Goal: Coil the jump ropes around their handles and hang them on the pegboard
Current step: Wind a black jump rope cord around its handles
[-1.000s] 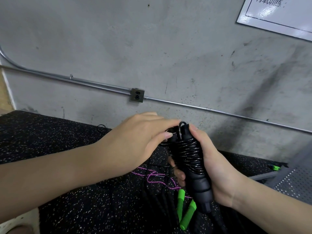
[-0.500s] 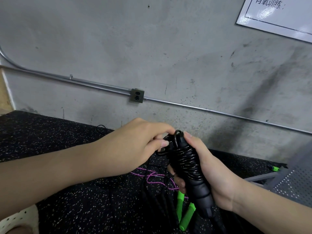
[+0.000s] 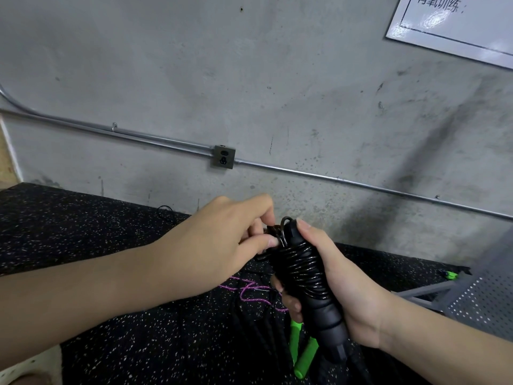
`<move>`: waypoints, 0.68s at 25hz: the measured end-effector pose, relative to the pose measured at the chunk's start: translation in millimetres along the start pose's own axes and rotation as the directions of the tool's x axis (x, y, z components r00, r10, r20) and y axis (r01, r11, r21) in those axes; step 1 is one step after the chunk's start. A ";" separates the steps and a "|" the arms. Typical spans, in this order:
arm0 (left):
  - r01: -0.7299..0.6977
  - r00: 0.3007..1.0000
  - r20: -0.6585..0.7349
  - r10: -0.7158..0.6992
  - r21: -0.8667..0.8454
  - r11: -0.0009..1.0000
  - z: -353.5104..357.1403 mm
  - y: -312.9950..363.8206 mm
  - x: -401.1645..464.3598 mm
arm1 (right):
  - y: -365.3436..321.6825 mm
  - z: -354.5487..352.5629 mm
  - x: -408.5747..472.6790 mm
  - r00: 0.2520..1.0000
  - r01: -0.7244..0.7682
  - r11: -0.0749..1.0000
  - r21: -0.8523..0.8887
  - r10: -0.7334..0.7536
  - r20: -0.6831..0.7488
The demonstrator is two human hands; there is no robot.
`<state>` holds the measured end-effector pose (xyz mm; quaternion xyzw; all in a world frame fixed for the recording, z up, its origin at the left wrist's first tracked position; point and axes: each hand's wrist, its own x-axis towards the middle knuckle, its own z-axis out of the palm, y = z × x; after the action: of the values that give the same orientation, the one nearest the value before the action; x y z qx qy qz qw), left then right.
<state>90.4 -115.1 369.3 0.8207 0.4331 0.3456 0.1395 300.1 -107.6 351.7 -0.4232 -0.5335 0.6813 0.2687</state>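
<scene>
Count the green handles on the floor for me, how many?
2. Both green handles lie side by side on the speckled mat, below the right hand: one upper left, one lower right. Others may be hidden.

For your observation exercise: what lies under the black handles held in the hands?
Beneath the black handles lie green handles, a pink cord and speckled black floor mat. The right hand hides the rest.

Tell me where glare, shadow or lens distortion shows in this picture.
Head view: glare whitens the wall sign; a dark shadow streaks the wall at right; the pipe bows from the wide-angle lens; the hands and black handles look sharp.
</scene>
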 end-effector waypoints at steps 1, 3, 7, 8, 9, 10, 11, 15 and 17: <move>0.002 1.000 0.005 -0.002 -0.015 1.000 0.2 -1.8 -0.8 | 0.4 -0.6 -0.6 1.000 -0.008 1.000 0.010 0.007 0.018; -0.014 1.000 0.009 0.014 -0.027 1.000 -0.3 -6.0 -2.8 | 2.0 -1.3 -1.7 0.998 -0.025 0.999 0.040 0.022 0.059; -0.040 0.999 0.033 0.039 0.016 0.999 0.6 -12.0 -4.3 | 6.1 -1.7 -2.5 0.992 -0.068 0.994 0.085 0.058 0.113; -0.038 0.998 0.054 0.037 0.025 0.999 1.3 -13.2 -4.9 | 6.8 -2.5 -2.3 0.991 -0.071 0.994 0.081 0.061 0.121; -0.057 0.996 0.066 0.054 0.044 0.997 2.2 -13.8 -5.7 | 7.1 -3.5 -2.1 0.990 -0.070 0.995 0.071 0.060 0.128; -0.082 0.994 0.071 0.078 0.063 0.995 3.0 -13.8 -6.7 | 7.4 -4.6 -1.9 0.988 -0.066 0.996 0.060 0.057 0.141; -0.099 0.994 0.058 0.095 0.060 0.993 3.0 -12.7 -8.0 | 7.3 -5.0 -1.7 0.985 -0.067 0.996 0.058 0.057 0.160; -0.117 0.993 -0.029 0.116 -0.008 0.993 2.7 -6.4 -11.4 | 7.0 -8.2 -0.9 0.969 -0.116 0.988 0.102 0.090 0.231; -0.096 0.995 -0.042 0.094 -0.070 0.993 4.7 -2.3 -11.5 | 5.3 -8.1 -1.4 0.958 -0.134 0.983 0.124 0.096 0.270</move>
<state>87.8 -122.7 359.5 0.8279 0.3834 0.3832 0.1441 308.2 -106.2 346.4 -0.3395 -0.4892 0.7818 0.1847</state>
